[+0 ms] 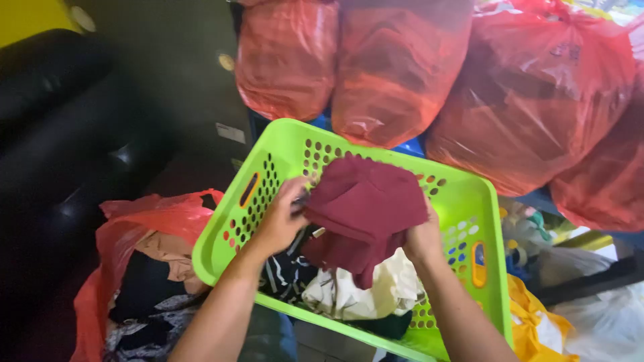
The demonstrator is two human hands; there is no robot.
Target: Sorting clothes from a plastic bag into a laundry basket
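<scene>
Together the left hand (278,224) and right hand (422,238) each keep a closed grip on the maroon cloth (365,204), held bunched just above the green basket (463,201), which holds white and dark striped clothes, while an open red bag (157,218) of garments lies beside it.
</scene>
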